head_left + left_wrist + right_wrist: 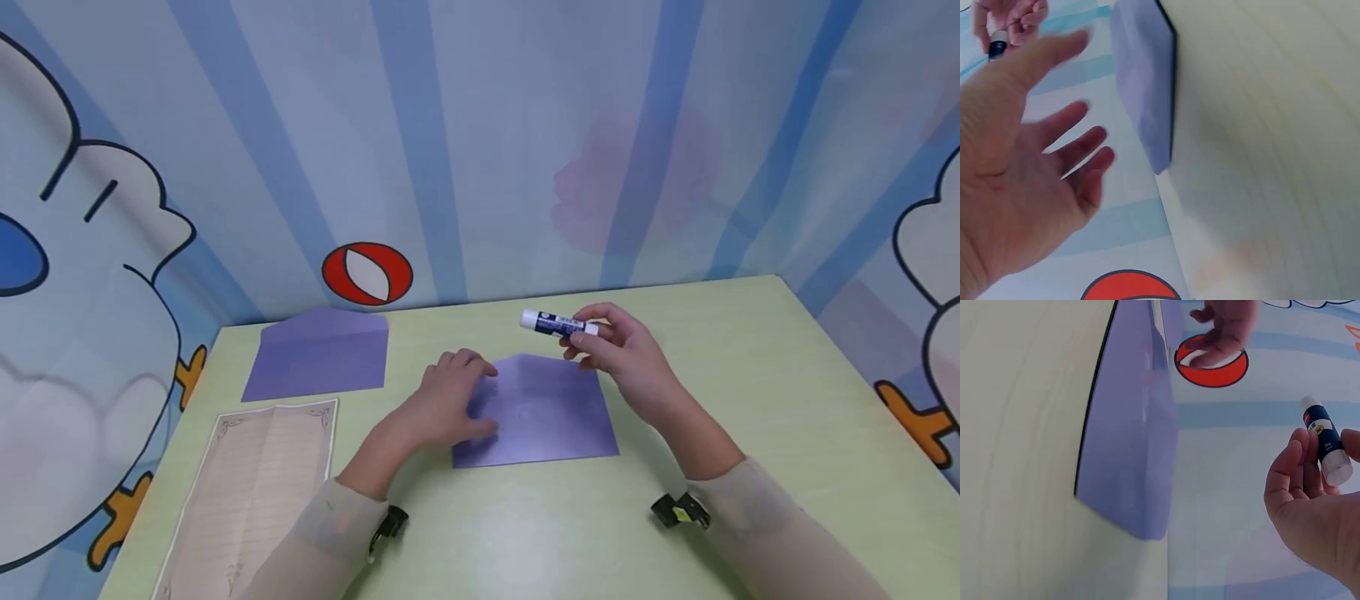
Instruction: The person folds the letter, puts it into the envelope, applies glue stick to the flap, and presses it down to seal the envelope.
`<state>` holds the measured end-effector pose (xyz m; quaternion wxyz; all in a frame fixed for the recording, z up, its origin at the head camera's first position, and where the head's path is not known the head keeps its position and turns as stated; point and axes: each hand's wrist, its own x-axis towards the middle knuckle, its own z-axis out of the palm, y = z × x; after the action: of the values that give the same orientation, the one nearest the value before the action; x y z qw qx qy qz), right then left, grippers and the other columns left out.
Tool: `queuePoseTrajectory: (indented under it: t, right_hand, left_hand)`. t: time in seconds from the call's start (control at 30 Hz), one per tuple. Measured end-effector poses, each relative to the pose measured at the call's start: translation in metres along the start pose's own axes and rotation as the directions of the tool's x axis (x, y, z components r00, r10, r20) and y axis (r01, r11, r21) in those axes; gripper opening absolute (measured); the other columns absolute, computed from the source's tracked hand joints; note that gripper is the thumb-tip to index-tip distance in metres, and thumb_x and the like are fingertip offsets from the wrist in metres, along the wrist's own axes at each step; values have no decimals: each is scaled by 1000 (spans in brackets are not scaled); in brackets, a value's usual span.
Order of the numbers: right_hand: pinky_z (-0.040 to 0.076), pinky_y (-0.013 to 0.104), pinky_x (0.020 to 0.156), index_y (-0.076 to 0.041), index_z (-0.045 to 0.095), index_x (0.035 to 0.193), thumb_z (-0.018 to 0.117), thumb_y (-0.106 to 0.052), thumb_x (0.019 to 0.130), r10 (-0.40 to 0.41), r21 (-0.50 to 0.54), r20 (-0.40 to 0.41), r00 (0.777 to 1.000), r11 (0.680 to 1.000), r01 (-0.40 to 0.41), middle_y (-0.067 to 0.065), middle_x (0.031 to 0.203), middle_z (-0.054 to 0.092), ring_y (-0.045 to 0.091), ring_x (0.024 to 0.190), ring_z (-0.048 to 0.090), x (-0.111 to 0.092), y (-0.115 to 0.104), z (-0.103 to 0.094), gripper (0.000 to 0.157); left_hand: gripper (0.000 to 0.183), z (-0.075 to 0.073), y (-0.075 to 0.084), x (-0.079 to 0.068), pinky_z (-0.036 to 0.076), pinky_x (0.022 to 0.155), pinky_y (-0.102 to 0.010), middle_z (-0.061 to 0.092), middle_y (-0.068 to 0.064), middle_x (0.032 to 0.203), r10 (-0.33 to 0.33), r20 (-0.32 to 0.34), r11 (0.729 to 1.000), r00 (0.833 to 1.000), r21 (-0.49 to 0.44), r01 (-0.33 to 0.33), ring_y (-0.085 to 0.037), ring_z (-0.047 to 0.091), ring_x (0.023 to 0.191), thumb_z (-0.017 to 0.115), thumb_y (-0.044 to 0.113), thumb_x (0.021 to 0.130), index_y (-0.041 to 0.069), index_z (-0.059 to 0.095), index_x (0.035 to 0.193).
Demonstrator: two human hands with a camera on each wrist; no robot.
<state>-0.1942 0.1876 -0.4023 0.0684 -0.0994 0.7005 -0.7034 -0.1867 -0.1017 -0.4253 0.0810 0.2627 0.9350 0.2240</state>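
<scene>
Between finger and thumb, my right hand (626, 354) holds a glue stick (553, 322) with a dark blue label and white ends, above the far right corner of a purple envelope (540, 417). In the right wrist view the glue stick (1322, 434) tilts, its upper end capped white. My left hand (450, 400) hovers over the envelope's left side, thumb and fingers spread apart and holding nothing. The left wrist view shows that hand (1035, 162) beside the envelope (1144, 75), its palm bare. The envelope lies on the table, its pointed flap toward the wall.
A second purple envelope (318, 358) lies at the table's far left. Nearer, a creased sheet of lined letter paper (251, 492) with a decorated border lies partly under the left forearm. A cartoon-printed wall covering (510, 167) stands behind the pale table (750, 375).
</scene>
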Motion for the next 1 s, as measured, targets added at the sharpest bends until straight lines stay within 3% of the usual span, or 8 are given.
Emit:
queuePoseTrajectory:
  t: [0.1, 0.17, 0.27, 0.4, 0.5, 0.6, 0.8, 1.0]
  right_hand:
    - [57, 35, 89, -9, 55, 127, 66, -17, 107, 44, 95, 22, 999, 994, -46, 6, 106, 78, 20, 98, 72, 3, 2, 9, 24]
    - [55, 36, 90, -10, 54, 127, 65, -16, 107, 65, 157, 41, 997, 985, -71, 5, 108, 78, 18, 98, 72, 4, 3, 16, 23]
    - [54, 35, 89, -11, 53, 126, 62, -13, 107, 80, 234, 70, 994, 968, -94, 4, 112, 78, 17, 97, 71, 6, 4, 29, 21]
    - [52, 31, 82, -12, 54, 125, 59, -10, 108, 95, 321, 95, 991, 939, -121, 1, 109, 78, 17, 97, 71, 8, 4, 45, 18]
    - [51, 30, 79, -12, 54, 124, 59, -9, 108, 104, 373, 112, 988, 917, -139, 0, 106, 78, 17, 96, 70, 10, 4, 54, 17]
    - [51, 29, 76, -12, 53, 125, 59, -9, 108, 108, 387, 119, 987, 910, -146, -1, 106, 77, 17, 94, 69, 11, 4, 59, 18]
    - [51, 29, 76, -10, 52, 126, 60, -11, 108, 108, 383, 133, 985, 911, -151, 1, 109, 78, 18, 94, 69, 12, 5, 63, 20]
    - [53, 29, 77, -9, 53, 128, 60, -15, 109, 109, 362, 133, 985, 920, -150, 3, 110, 76, 18, 93, 70, 13, 6, 65, 21]
  left_hand:
    - [58, -4, 5, 2, 49, 103, -47, 60, -6, 139, -35, -137, 978, 990, -209, 5, -28, 55, 126, 82, 33, 95, 8, 61, 143]
    - [54, -7, 11, 4, 53, 97, -44, 64, -4, 135, -76, -206, 929, 976, -370, -5, -24, 60, 120, 79, 32, 98, 10, 62, 144]
    - [49, -9, 21, 9, 56, 93, -42, 69, -1, 129, -140, -266, 826, 954, -562, -36, -20, 65, 114, 76, 32, 101, 13, 64, 144]
    - [45, -10, 32, 15, 57, 96, -44, 72, 0, 126, -230, -270, 666, 935, -744, -51, -20, 68, 113, 74, 36, 102, 15, 69, 140]
    - [40, -11, 37, 18, 57, 96, -44, 76, -1, 121, -285, -257, 549, 923, -834, -63, -20, 68, 114, 73, 37, 103, 14, 72, 135]
    - [37, -11, 40, 22, 56, 93, -39, 77, -6, 112, -319, -261, 461, 911, -883, -92, -20, 68, 111, 73, 34, 103, 10, 73, 131]
    - [33, -11, 41, 24, 55, 85, -31, 76, -7, 105, -362, -277, 376, 890, -917, -133, -19, 69, 99, 74, 25, 103, 5, 73, 129]
    - [32, -9, 40, 24, 54, 88, -32, 76, -8, 110, -393, -284, 337, 875, -929, -151, -20, 69, 100, 74, 23, 103, 5, 73, 129]
